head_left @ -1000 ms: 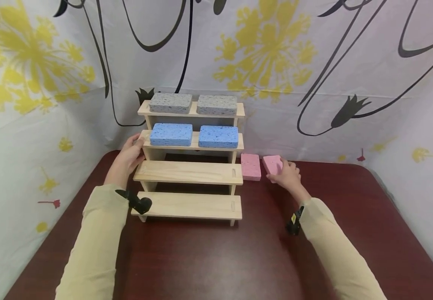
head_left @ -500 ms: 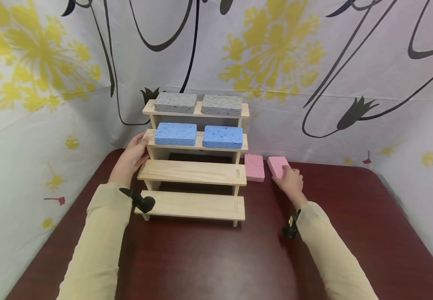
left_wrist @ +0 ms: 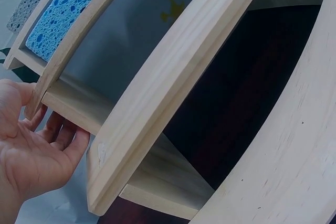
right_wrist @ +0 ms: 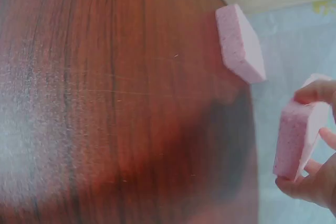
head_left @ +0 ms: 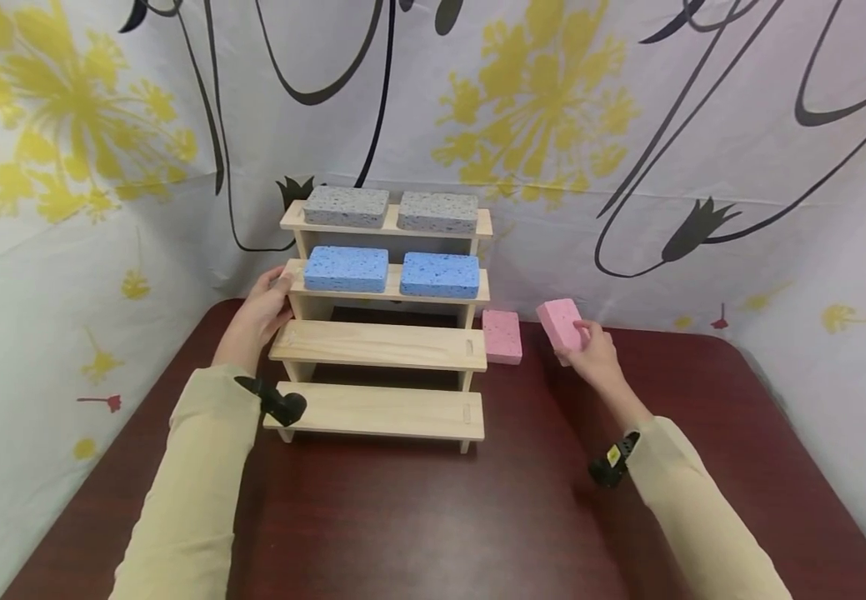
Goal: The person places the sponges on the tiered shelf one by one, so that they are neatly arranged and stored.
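Note:
A wooden tiered rack (head_left: 380, 343) stands on the table. My left hand (head_left: 262, 310) grips its left end at the second tier from the top; in the left wrist view the thumb lies by the board's edge and the fingers (left_wrist: 77, 142) curl against the side panel. At the right, my right hand (head_left: 593, 354) pinches a pink sponge (head_left: 558, 323) by its edges, tilted and raised off the tabletop. Another pink sponge (head_left: 503, 337) lies flat beside the rack, also visible in the right wrist view.
Two grey sponges (head_left: 346, 207) sit on the top tier and two blue sponges (head_left: 346, 268) on the tier below. The two lower boards are bare wood. A patterned white cloth (head_left: 402, 100) hangs behind the dark red table (head_left: 402, 517).
The right hand has lifted the pink sponge from the table and tilted it, shifting slightly right. My left hand keeps its place on the rack.

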Available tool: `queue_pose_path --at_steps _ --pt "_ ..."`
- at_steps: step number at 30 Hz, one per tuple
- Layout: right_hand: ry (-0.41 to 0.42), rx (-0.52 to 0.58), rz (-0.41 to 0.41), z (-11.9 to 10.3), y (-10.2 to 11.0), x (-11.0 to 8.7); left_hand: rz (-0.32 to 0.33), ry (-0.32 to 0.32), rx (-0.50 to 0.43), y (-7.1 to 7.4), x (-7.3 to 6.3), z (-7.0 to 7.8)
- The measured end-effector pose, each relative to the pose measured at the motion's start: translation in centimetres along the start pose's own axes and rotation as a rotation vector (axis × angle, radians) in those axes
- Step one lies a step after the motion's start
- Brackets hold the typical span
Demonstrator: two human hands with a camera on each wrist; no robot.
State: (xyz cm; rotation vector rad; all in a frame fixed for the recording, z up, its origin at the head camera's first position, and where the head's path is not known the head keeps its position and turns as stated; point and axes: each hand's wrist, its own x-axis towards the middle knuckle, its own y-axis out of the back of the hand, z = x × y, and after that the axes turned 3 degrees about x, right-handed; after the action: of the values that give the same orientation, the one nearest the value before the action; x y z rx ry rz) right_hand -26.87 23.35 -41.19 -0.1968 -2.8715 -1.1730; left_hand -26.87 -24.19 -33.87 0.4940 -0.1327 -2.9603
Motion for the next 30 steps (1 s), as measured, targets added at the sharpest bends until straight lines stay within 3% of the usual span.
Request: queue_pose_path --at_steps 7,15,19,22,26,30 --pt "0.041 0.124 0.042 -2.3 1.1 -0.6 0.004 0.005 0.002 -0.1 -0.7 0.3" --pt "0.180 0.331 0.053 -6.0 1.5 -2.4 0.009 0.013 0.012 0.1 -0.8 0.3" --pt "0.340 0.401 0.077 -8.1 1.0 -3.4 0.009 0.014 0.020 0.4 -0.1 -0.1" --pt "0.525 0.377 0.079 -9.8 0.2 -4.1 0.002 0.014 0.019 0.7 0.7 -0.5" --pt "0.727 0.284 -0.007 -12.4 -1.6 -5.0 0.001 0.006 0.008 0.7 1.6 -0.9" --pt "0.826 0.166 -0.115 -14.9 -3.8 -5.5 0.003 -0.004 -0.004 0.4 1.4 -0.9"
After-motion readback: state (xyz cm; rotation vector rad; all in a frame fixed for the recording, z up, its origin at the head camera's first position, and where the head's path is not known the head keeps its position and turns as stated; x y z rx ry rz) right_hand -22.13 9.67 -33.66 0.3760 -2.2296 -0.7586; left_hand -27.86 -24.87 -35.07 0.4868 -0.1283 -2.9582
